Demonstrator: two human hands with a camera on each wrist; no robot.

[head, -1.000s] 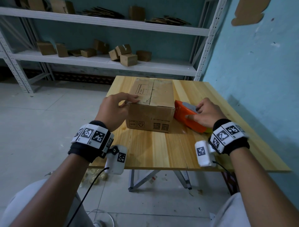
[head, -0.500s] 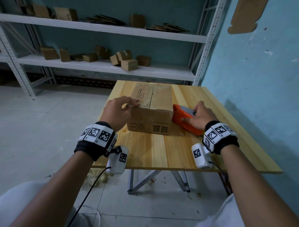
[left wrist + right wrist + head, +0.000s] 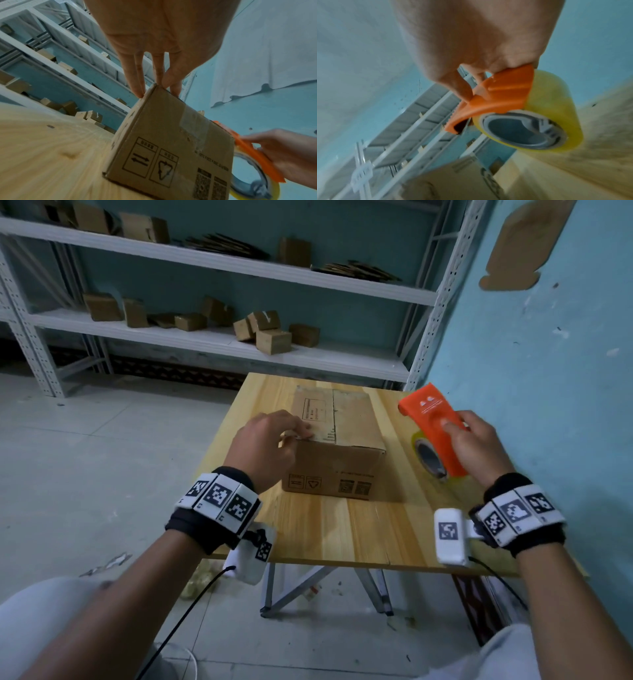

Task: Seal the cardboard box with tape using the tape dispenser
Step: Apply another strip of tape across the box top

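Note:
A brown cardboard box (image 3: 337, 440) sits on the wooden table (image 3: 342, 529), flaps down. My left hand (image 3: 274, 443) rests straight fingertips on its near-left top corner, as the left wrist view shows at the fingers (image 3: 137, 81) above the box (image 3: 171, 142). My right hand (image 3: 476, 446) grips the orange tape dispenser (image 3: 431, 419), lifted off the table to the right of the box. Its yellow tape roll (image 3: 428, 460) hangs under the handle. In the right wrist view the fingers curl over the dispenser (image 3: 501, 97) and roll (image 3: 556, 108).
A strip of old clear tape (image 3: 193, 124) runs down the box's near side. White metal shelves (image 3: 205, 337) with several small cartons stand behind the table. A blue wall (image 3: 548, 354) runs close along the table's right side.
My right hand has lifted the dispenser off the table beside the box, up and to the right. The left hand stays on the box corner.

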